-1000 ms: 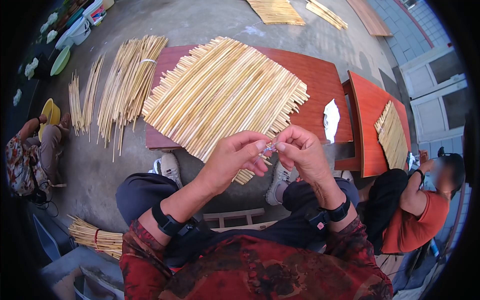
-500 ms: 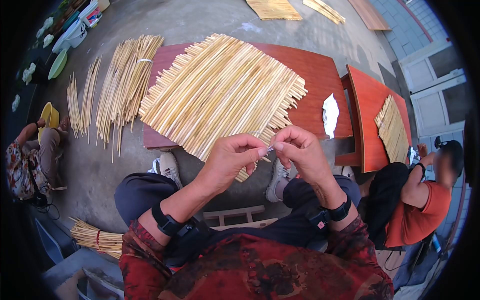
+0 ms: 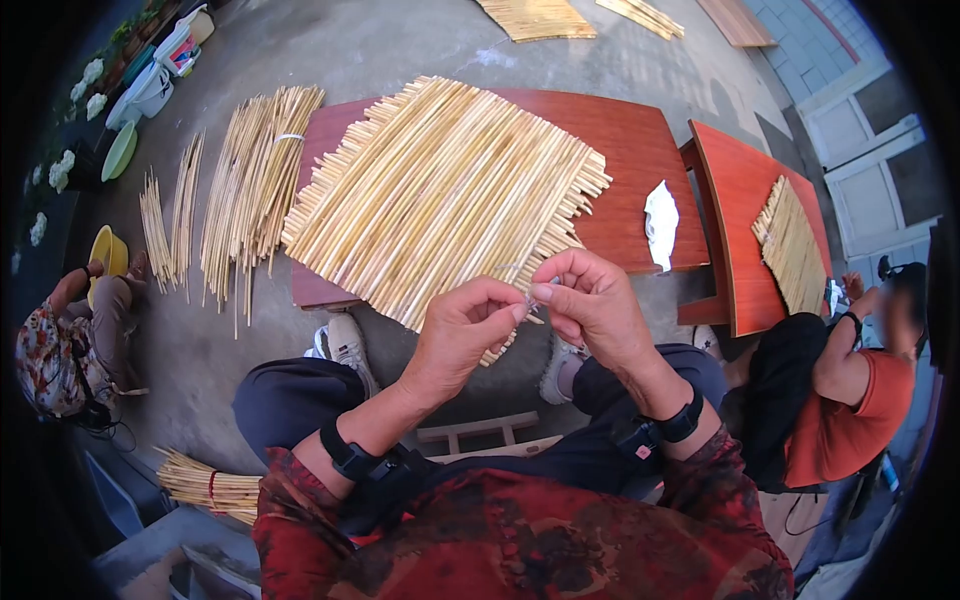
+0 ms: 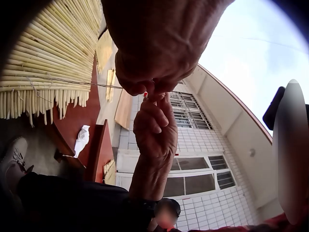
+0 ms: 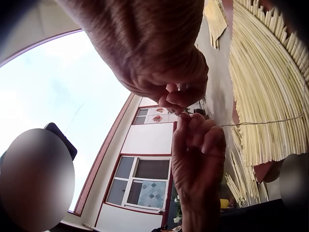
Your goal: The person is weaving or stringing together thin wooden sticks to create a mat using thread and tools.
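A mat of pale sticks (image 3: 440,190) lies on a dark red table (image 3: 630,130). At its near corner, the left hand (image 3: 458,335) and right hand (image 3: 600,310) meet fingertip to fingertip, pinching a thin wire or string. In the left wrist view the strand (image 4: 104,85) runs from the mat's edge to the fingers, the left hand (image 4: 157,43) above and the right hand (image 4: 155,130) below. The right wrist view shows the strand (image 5: 263,123) reaching the left hand (image 5: 200,159), with the right hand (image 5: 145,53) over it. The pinched end is mostly hidden by fingers.
White paper (image 3: 660,226) lies on the table's right part. A second red table (image 3: 745,240) holds a smaller mat (image 3: 792,245). Stick bundles (image 3: 250,190) lie on the floor at left, another (image 3: 208,485) at lower left. Seated people (image 3: 850,400) are at right and left (image 3: 75,345).
Both hands have shifted slightly, staying together at the strand; the fingertips have moved a little left and down. The head view has turned slightly.
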Motion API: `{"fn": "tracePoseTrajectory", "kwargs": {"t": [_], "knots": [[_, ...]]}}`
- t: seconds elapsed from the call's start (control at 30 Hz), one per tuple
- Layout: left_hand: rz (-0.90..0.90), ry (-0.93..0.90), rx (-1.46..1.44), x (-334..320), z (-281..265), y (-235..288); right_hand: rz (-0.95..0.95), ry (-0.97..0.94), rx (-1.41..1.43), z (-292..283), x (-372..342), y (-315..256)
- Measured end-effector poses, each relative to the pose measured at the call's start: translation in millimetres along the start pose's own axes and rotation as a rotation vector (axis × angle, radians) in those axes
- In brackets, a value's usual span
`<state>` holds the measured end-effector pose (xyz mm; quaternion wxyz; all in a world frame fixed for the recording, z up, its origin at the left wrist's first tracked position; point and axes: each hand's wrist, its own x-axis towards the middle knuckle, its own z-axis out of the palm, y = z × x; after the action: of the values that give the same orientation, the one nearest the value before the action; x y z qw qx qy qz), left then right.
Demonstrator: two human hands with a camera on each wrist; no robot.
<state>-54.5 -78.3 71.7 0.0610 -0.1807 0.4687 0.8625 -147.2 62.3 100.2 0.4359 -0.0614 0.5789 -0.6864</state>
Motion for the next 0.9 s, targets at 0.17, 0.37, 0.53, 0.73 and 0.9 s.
{"fn": "tracePoseTrajectory", "kwargs": {"t": [0.17,0.37,0.53,0.73,0.9], "knots": [[0.030,0.065,-0.230,-4,7,-1,-0.054,-0.019,-0.005,2,-3,-4],[0.048,0.106,-0.359,-16,10,-4,-0.027,-0.105,-0.021,3,-5,-6],[0.105,0.139,-0.304,-25,10,0,-0.041,-0.157,-0.090,8,-8,-7],[0.128,0.146,-0.324,-35,13,5,-0.087,-0.204,-0.134,14,-10,-10],[0.168,0.132,-0.308,-42,13,10,-0.066,-0.292,0.000,17,-11,-15]]}}
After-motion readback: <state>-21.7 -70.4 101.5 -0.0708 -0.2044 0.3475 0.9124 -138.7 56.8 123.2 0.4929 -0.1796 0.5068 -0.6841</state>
